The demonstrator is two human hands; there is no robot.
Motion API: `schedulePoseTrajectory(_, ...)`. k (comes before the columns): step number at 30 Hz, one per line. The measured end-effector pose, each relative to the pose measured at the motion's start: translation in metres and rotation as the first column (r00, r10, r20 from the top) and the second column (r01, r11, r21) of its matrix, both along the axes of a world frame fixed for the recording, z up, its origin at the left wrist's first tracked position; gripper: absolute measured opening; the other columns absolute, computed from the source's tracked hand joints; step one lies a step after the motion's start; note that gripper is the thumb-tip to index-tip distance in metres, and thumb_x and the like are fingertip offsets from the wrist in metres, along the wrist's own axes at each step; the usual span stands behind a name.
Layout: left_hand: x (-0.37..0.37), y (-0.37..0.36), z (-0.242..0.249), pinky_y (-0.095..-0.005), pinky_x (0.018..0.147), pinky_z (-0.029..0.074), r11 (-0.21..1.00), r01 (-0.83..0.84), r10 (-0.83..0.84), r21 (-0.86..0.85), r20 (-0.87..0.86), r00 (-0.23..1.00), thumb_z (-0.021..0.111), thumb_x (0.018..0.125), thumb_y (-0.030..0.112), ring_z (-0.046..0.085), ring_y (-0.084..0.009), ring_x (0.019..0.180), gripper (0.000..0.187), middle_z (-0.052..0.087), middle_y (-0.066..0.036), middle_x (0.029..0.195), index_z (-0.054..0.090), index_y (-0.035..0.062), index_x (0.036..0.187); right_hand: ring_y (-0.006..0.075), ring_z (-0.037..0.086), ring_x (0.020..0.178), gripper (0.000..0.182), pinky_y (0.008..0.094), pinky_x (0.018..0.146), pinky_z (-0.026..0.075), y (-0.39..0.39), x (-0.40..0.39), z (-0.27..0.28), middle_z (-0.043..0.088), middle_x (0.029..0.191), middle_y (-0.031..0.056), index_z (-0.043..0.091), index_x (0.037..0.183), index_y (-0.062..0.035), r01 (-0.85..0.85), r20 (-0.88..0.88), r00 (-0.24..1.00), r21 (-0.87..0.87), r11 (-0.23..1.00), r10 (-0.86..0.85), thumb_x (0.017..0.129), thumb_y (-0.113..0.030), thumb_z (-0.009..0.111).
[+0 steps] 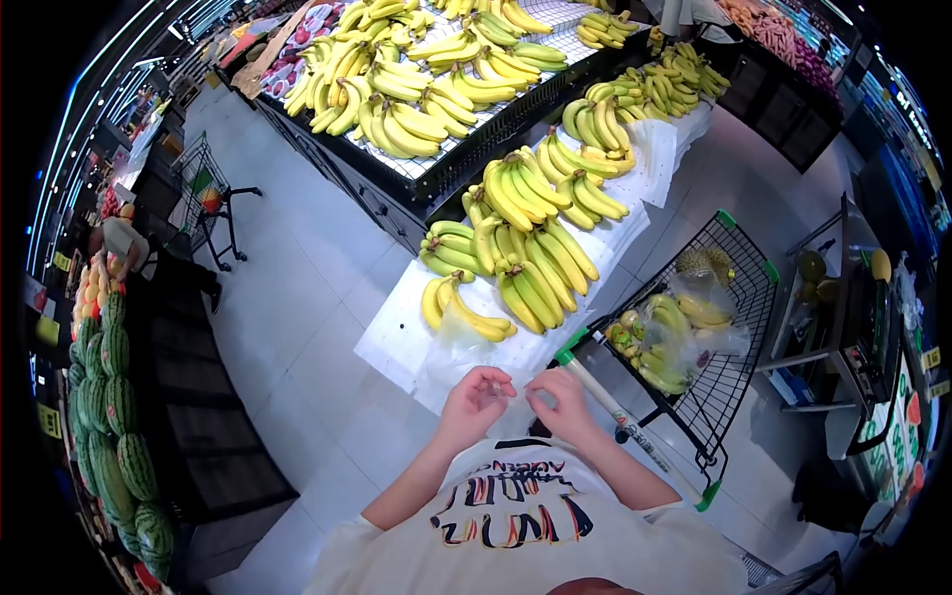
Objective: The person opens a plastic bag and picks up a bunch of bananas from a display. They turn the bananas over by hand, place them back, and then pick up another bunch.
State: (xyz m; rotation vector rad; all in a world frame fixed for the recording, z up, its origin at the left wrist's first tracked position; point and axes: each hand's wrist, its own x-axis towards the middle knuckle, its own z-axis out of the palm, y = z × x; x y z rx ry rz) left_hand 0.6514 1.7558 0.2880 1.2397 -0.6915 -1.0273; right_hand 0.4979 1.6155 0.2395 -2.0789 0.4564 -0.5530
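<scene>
A clear plastic bag lies on the white sheet in front of me, partly over the near end of a small banana bunch. My left hand is at the bag's near side with its fingers curled closed on the thin film. Close beside it on the right, my right hand holds thumb and forefinger in a pinch. Film seems to run between both hands, though its edges are hard to make out. Just beyond are larger yellow-green banana bunches.
A shopping cart with bagged fruit and a durian stands at my right. Ahead, a black-edged display bears many bananas. Watermelons line the left, where a person bends near another cart.
</scene>
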Motion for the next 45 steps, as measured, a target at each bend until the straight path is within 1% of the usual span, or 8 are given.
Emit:
schedulePoseTrajectory(10,0.001,-0.005,0.051,-0.0291,0.082,0.054,0.958,-0.240,0.035,0.155,0.769,0.639,0.064,0.093,-0.001,0.072,-0.0152,0.090,0.027,0.076,-0.008,0.096,0.057,0.0019,0.119,0.0278,0.065,0.082,0.005,0.0347,0.075,0.050,-0.029,-0.015,0.026,0.068,0.086,0.0126,0.067,0.092,0.0011,0.103,0.199,0.970,0.178,0.979,-0.138,0.087,-0.001,0.069)
schedulePoseTrajectory(16,0.003,-0.008,0.059,-0.0252,0.072,0.054,0.925,-0.373,0.247,0.076,0.628,0.738,0.058,0.097,-0.002,0.069,-0.0149,0.078,0.010,0.074,-0.012,0.092,0.056,-0.0021,0.106,0.0320,0.061,0.096,0.017,0.0402,0.089,0.046,-0.052,0.007,0.059,0.067,0.100,0.0123,0.067,0.098,-0.0041,0.257,0.310,0.920,-0.017,0.966,-0.239,0.082,0.000,0.069)
schedulePoseTrajectory(22,0.004,-0.005,0.080,-0.0288,0.074,0.055,0.931,-0.359,0.245,-0.067,0.844,0.477,0.055,0.081,-0.017,0.068,-0.0209,0.085,0.032,0.072,-0.012,0.102,0.071,0.0007,0.101,0.0349,0.057,0.103,0.036,0.0421,0.092,0.045,-0.052,-0.021,0.081,0.061,0.109,0.0128,0.061,0.109,-0.0043,0.302,0.358,0.919,-0.362,0.882,-0.167,0.076,-0.001,0.071)
schedulePoseTrajectory(31,-0.004,0.010,0.092,-0.0340,0.089,0.050,0.891,-0.449,0.240,-0.067,0.908,0.342,0.056,0.078,-0.012,0.058,-0.0290,0.113,0.050,0.060,-0.013,0.128,0.063,0.0027,0.125,0.0271,0.065,0.069,0.027,0.0367,0.065,0.052,-0.039,-0.019,0.054,0.067,0.081,0.0082,0.064,0.111,-0.0104,0.270,-0.189,0.957,0.311,0.911,-0.219,0.085,-0.016,0.073)
schedulePoseTrajectory(32,-0.003,0.007,0.089,-0.0345,0.091,0.049,0.890,-0.451,0.243,-0.072,0.911,0.333,0.055,0.078,-0.012,0.056,-0.0297,0.117,0.054,0.058,-0.013,0.132,0.060,0.0027,0.129,0.0145,0.057,0.052,0.020,0.0307,0.052,0.045,-0.039,-0.015,0.041,0.061,0.060,0.0066,0.066,0.107,-0.0057,0.254,-0.113,0.964,0.126,0.959,-0.240,0.089,-0.013,0.071)
schedulePoseTrajectory(34,0.002,0.009,0.089,-0.0371,0.098,0.047,0.899,-0.435,0.214,-0.037,0.906,0.365,0.048,0.074,-0.017,0.052,-0.0311,0.123,0.063,0.051,-0.015,0.140,0.056,0.0036,0.133,0.0342,0.068,0.069,0.012,0.0445,0.062,0.053,-0.039,-0.008,0.046,0.068,0.074,0.0141,0.069,0.099,-0.0162,0.313,-0.145,0.942,0.043,0.949,-0.304,0.089,-0.023,0.067)
schedulePoseTrajectory(41,0.071,0.016,0.057,-0.0395,0.101,0.047,0.860,-0.461,-0.077,0.218,0.949,0.305,0.041,0.070,-0.020,0.059,-0.0365,0.116,0.065,0.063,-0.015,0.127,0.060,-0.0003,0.129,0.0361,0.067,0.069,0.012,0.0494,0.064,0.052,-0.068,0.029,0.067,0.068,0.074,0.0152,0.070,0.093,-0.0107,0.118,-0.338,0.903,-0.395,0.911,-0.264,0.088,-0.018,0.062)
schedulePoseTrajectory(45,0.042,0.027,0.088,-0.0427,0.097,0.049,0.699,-0.280,0.642,-0.658,0.750,-0.160,0.046,0.072,-0.017,0.060,-0.0375,0.112,0.056,0.065,-0.012,0.123,0.065,0.0016,0.121,0.0365,0.067,0.069,0.018,0.0499,0.063,0.052,-0.045,0.040,0.133,0.068,0.079,0.0173,0.072,0.095,-0.0089,0.323,0.285,0.929,-0.316,0.892,-0.235,0.089,-0.021,0.060)
